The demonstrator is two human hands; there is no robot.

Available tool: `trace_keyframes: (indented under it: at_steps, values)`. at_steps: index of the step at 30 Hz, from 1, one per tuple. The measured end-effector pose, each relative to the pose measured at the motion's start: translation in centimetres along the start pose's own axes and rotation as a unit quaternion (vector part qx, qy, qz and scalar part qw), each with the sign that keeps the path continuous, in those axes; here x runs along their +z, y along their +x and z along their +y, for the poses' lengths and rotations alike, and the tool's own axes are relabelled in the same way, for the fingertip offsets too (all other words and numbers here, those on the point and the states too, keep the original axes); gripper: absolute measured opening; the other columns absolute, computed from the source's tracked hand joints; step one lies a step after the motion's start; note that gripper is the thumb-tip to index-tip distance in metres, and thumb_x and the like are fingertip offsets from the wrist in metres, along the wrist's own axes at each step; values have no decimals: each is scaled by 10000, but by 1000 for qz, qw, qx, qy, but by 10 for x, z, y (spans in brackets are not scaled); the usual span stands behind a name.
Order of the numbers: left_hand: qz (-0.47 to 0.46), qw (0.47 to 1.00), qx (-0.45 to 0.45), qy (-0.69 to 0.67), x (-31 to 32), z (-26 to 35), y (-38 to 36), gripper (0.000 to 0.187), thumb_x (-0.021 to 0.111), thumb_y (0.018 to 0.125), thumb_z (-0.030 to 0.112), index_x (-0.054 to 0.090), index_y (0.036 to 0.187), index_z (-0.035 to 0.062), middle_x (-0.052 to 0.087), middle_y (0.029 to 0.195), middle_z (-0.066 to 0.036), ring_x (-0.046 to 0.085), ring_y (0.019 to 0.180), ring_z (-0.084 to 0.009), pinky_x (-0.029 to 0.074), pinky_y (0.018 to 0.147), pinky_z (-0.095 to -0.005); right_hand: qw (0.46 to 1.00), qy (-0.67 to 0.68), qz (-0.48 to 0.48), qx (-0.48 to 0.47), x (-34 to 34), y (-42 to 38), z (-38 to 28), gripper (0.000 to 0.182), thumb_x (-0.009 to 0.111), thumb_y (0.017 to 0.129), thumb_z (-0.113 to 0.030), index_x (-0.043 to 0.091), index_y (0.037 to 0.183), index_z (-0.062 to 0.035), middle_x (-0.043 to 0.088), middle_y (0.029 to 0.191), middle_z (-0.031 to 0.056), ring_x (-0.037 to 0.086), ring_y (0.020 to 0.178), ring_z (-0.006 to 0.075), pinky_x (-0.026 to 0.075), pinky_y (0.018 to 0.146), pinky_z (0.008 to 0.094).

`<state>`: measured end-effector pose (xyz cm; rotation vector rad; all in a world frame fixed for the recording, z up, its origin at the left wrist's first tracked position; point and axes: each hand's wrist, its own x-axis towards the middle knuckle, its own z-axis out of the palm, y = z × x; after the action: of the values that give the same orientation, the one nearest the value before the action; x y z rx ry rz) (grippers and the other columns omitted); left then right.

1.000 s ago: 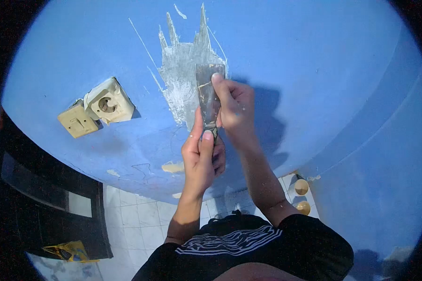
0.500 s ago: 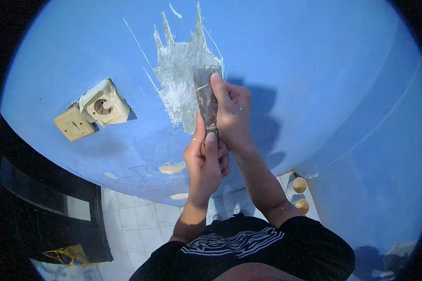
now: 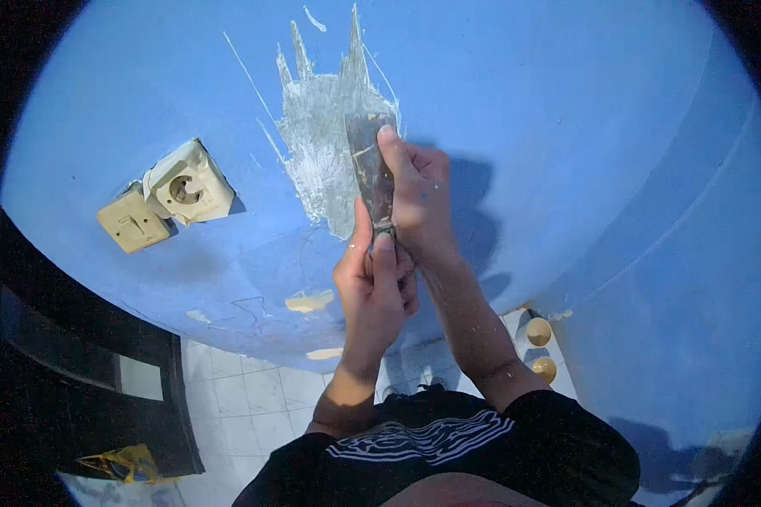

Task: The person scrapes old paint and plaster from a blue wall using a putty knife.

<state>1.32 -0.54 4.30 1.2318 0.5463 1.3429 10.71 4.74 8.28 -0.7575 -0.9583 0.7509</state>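
A worn scraper (image 3: 370,165) with a dark, flaking blade stands upright in front of the blue wall (image 3: 550,110). Its blade overlaps the right part of a bare grey-white patch (image 3: 317,127) with jagged edges. My left hand (image 3: 374,283) is closed round the handle, its thumb at the base of the blade. Higher up, my right hand (image 3: 418,190) grips the right side of the blade, the thumb lying on its face. The handle is mostly hidden by my fingers.
Left of the patch are a wall socket (image 3: 190,188) and a switch (image 3: 133,221), both tilted. Below lie a white tiled floor (image 3: 254,406), two round yellowish objects (image 3: 539,332) at the wall's foot, a dark frame (image 3: 76,338) and a yellow item (image 3: 123,463).
Both hands and the scraper have shifted very slightly upward in view. The grip of each hand looks the same.
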Motion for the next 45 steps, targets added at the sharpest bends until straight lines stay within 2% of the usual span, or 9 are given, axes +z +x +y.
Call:
trace_keyframes:
  at_steps: [10, 15, 25, 31, 34, 37, 39, 43, 45]
  values:
    - [-10, 1000, -12, -11, -3, 6, 3, 548, 438, 1048, 201, 248, 1546, 74, 434, 660, 55, 384, 486, -17, 342, 386, -208, 999, -21, 3, -50, 2, 7, 7, 525, 553, 1002, -345, 531, 560, -62, 451, 540, -92, 373, 509, 20, 269, 443, 269]
    - [-25, 999, -25, -16, -3, 17, 6, 544, 431, 1049, 205, 249, 1549, 92, 423, 656, 54, 379, 486, -22, 335, 388, -206, 999, 9, 29, 10, 5, 13, 3, 521, 548, 1005, -344, 535, 560, -75, 462, 541, -91, 377, 523, 9, 260, 451, 254]
    - [-31, 999, -34, -27, -12, 18, -5, 531, 457, 1043, 191, 284, 1536, 95, 372, 631, 41, 361, 425, -40, 310, 333, -218, 998, 61, -29, 17, 5, 4, 6, 451, 550, 1010, -364, 565, 637, -110, 476, 586, -88, 374, 509, 8, 272, 460, 245]
    - [-39, 998, -49, -16, -17, 25, 7, 520, 440, 1043, 157, 286, 1534, 85, 404, 638, 39, 384, 445, -31, 323, 359, -207, 997, 65, 20, 46, 15, 5, -3, 451, 585, 992, -379, 606, 648, -88, 533, 611, -72, 421, 515, 14, 315, 467, 229]
    - [-41, 998, -51, -17, -17, 25, -2, 525, 452, 1039, 166, 291, 1531, 75, 414, 640, 38, 384, 445, -28, 323, 361, -205, 996, 49, 66, 22, 21, 0, -4, 448, 592, 988, -380, 608, 651, -86, 531, 604, -67, 419, 505, 15, 319, 458, 235]
    - [-43, 998, -41, -19, -15, 30, 15, 529, 477, 1034, 188, 311, 1524, 81, 392, 623, 40, 365, 423, -31, 306, 337, -210, 996, 55, 56, 49, 17, 7, -5, 438, 562, 996, -400, 632, 687, -96, 522, 590, -55, 451, 510, 17, 345, 473, 208]
    - [-58, 998, -32, -17, -15, 32, 22, 532, 482, 1031, 190, 313, 1523, 77, 398, 626, 40, 362, 424, -28, 306, 340, -207, 999, 45, 9, -11, 10, 19, -6, 433, 555, 997, -402, 648, 710, -92, 539, 607, -52, 447, 492, 33, 344, 460, 209]
    - [-49, 997, -54, -25, -19, 30, 8, 526, 480, 1031, 182, 320, 1521, 80, 397, 629, 33, 355, 424, -27, 297, 337, -209, 999, 50, 0, -8, 10, 12, 0, 407, 572, 994, -373, 654, 713, -91, 564, 628, -46, 471, 503, 32, 361, 467, 209]
    - [-52, 996, -62, -42, -21, 30, 7, 523, 479, 1031, 180, 322, 1521, 86, 396, 632, 30, 354, 423, -28, 293, 335, -210, 993, 92, 59, 49, 19, 5, 3, 471, 584, 996, -370, 599, 620, -87, 527, 587, -71, 409, 504, 19, 301, 454, 239]
